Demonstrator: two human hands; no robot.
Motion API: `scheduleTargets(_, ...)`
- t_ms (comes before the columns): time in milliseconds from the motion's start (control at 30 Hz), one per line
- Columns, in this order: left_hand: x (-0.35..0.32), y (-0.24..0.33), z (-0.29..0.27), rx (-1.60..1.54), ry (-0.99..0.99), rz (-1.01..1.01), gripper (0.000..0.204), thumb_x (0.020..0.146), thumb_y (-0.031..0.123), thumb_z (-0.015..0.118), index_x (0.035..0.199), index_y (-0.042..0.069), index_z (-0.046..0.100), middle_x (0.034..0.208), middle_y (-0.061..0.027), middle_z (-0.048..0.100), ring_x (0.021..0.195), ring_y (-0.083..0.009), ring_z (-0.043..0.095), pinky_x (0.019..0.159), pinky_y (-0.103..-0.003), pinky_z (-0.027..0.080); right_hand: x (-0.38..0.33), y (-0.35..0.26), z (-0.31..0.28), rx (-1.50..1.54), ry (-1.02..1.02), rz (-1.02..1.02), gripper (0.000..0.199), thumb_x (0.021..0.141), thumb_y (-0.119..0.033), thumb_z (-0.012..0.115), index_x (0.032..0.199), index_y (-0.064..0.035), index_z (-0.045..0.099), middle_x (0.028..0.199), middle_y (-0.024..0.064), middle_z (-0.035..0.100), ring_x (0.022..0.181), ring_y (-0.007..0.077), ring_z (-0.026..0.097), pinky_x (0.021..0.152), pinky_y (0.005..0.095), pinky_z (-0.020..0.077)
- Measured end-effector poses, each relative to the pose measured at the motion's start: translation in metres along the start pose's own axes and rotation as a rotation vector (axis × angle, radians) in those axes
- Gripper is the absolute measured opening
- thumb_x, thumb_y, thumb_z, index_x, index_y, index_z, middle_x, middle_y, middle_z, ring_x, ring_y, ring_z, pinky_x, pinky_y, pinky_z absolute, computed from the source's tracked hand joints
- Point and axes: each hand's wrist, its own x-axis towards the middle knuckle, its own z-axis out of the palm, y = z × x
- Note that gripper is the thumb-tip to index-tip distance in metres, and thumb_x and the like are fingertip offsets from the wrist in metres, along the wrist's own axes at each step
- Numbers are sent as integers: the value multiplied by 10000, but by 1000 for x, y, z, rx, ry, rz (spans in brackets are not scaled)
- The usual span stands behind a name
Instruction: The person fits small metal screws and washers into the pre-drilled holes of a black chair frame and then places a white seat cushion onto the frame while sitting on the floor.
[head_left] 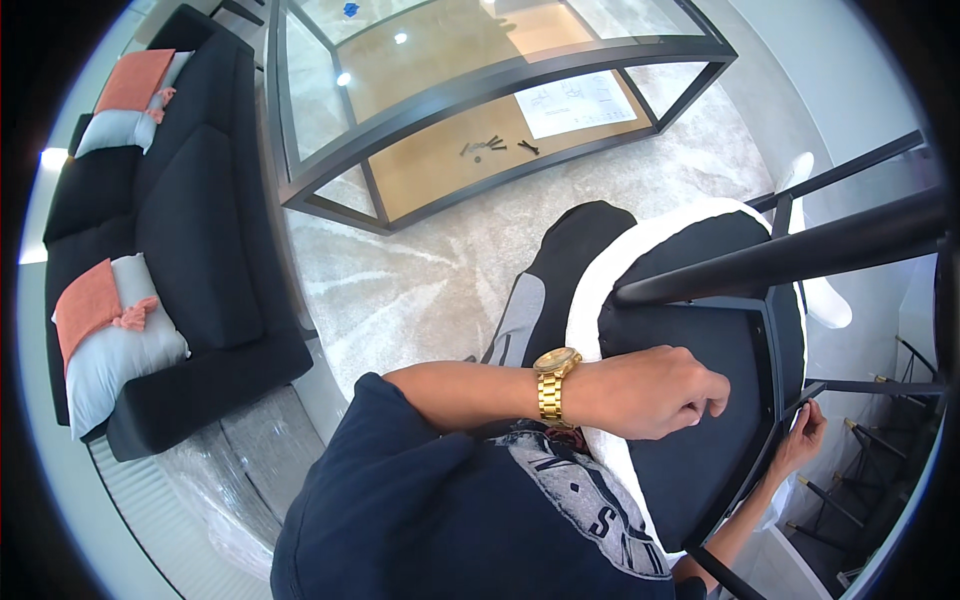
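An upturned stool (690, 380) lies across my lap, its black underside facing up and its white fluffy seat edge (590, 300) curving around it. A black metal frame (765, 350) is fixed to the underside, and a thick black leg (790, 260) slants up to the right. Over the underside is my left hand (665, 390), with a gold watch (552, 385) on the wrist. Its fingers are curled in, hiding whatever may be between them. At the right side, my right hand (800, 435) is closed at the frame's edge, beside a thin black bar (880, 387).
Ahead stands a glass-topped table (520, 80) with a dark frame. Several bolts (485, 147) and a paper sheet (575, 105) lie on its wooden lower shelf (430, 185). A dark sofa (190, 230) with cushions is at left. Patterned rug (390, 270) covers the floor.
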Motion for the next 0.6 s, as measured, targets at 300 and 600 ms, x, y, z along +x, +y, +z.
scheduleTargets(300,8,14,-6,-27,52,-187,127,927,27,700,1033,7,633,848,-88,750,776,-150,754,679,-265,572,7,-48,14,-51,68,27,156,968,-89,694,1082,14,722,1024,88,739,926,151,673,875,296,537)
scheduleTargets(600,13,16,3,-68,36,-309,107,939,-20,680,1033,-29,629,904,-109,755,821,-146,746,741,-259,585,-3,-57,9,40,96,96,120,964,-55,693,1046,30,715,1005,84,735,915,134,673,875,279,540)
